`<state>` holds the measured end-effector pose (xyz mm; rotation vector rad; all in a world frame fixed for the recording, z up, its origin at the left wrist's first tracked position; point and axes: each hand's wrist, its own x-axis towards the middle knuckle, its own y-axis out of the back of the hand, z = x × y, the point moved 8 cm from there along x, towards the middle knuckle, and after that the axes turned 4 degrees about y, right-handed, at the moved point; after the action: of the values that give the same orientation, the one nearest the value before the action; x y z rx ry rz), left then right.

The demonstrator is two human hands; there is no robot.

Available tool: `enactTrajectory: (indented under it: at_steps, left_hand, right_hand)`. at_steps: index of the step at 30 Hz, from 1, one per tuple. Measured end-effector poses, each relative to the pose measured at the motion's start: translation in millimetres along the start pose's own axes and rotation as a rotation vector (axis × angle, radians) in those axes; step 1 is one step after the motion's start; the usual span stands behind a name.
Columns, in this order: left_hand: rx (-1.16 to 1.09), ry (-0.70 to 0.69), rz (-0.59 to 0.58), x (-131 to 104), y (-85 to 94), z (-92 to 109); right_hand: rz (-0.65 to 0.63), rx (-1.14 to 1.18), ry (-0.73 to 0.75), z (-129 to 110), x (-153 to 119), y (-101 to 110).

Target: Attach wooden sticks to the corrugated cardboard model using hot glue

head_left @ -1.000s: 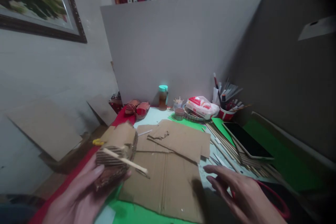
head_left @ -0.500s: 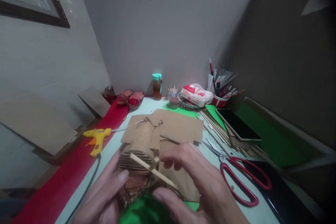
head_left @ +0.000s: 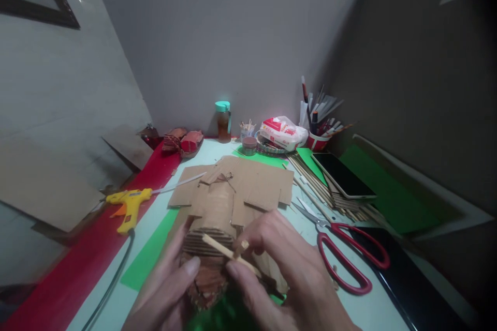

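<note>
In the head view, my left hand (head_left: pixel 166 282) grips the left side of a cardboard model, its thumb along the edge. The model has a corrugated cardboard part (head_left: pixel 209 244) and a reddish-brown painted part (head_left: pixel 206 282) nearer me. A thin wooden stick (head_left: pixel 217 246) lies slantwise across it, with a short stub of wood (head_left: pixel 243 246) by it. My right hand (head_left: pixel 287 264) is closed, thumb and forefinger pinching the stick beside the stub. The stick's far right end is hidden by my fingers. Brown cardboard pieces (head_left: pixel 260 176) lie just beyond the model.
A yellow glue gun (head_left: pixel 130 206) lies on the left, its cord running towards me. Red-handled scissors (head_left: pixel 341 248), a phone (head_left: pixel 344 176) and wooden sticks (head_left: pixel 310 181) lie on the right. At the back stand a bottle (head_left: pixel 223 124), a white packet (head_left: pixel 283 133) and a pen cup (head_left: pixel 318 142).
My right thumb has moved up onto the stick and the fingers have closed on it; before, they were apart. Green paper shows left of the model now. The view has shifted slightly.
</note>
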<state>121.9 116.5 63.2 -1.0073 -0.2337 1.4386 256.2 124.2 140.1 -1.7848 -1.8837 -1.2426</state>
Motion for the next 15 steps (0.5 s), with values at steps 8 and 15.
enactTrajectory:
  at_steps: [8,15]
  left_hand:
    - [-0.023,0.012,-0.089,3.3,-1.1,-5.8]
    - [0.021,-0.033,-0.034,3.1,8.2,-3.8]
  right_hand:
    - [0.040,0.019,0.018,-0.6,-0.9,1.7]
    - [0.114,0.035,0.025,3.3,-1.6,3.5]
